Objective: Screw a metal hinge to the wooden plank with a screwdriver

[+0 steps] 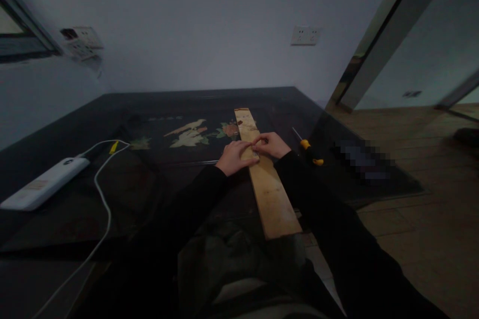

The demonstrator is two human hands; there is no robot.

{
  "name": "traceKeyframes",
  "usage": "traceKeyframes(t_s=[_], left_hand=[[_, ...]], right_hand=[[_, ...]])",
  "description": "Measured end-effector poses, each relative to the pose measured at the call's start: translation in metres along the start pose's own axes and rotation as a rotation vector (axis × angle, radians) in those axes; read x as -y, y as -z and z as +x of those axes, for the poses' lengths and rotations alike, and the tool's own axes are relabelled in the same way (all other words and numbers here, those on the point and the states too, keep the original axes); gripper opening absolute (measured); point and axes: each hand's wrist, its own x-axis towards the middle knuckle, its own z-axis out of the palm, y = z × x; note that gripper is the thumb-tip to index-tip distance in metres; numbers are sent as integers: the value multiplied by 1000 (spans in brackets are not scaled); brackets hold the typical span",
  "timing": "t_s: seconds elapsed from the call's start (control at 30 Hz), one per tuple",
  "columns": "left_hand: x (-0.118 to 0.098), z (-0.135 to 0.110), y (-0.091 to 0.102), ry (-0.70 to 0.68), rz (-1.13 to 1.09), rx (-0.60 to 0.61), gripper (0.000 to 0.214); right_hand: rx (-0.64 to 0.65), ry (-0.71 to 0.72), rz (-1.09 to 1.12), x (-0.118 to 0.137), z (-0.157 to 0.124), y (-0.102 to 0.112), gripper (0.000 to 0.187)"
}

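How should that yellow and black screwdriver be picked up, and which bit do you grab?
Take the screwdriver by its thick handle, probably best from above and the near side. It lies on the dark table with the chunky handle at the nearer end, while the thin shaft points away, toward the wall.

Flat lay the long, pale wooden board (269,189), stretched from far to near, its near end angled out to the right, dark blotches marking the far one!
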Motion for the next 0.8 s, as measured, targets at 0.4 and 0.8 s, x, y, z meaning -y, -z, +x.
traceKeyframes(t_s=[0.4,0.8], left_hand=[[2,0,0,-37,54,5,58],[3,1,1,35,18,-7,58]], right_hand=[[-111,9,-200,0,-1,-7,23],[-158,21,-374,8,-5,-12,20]])
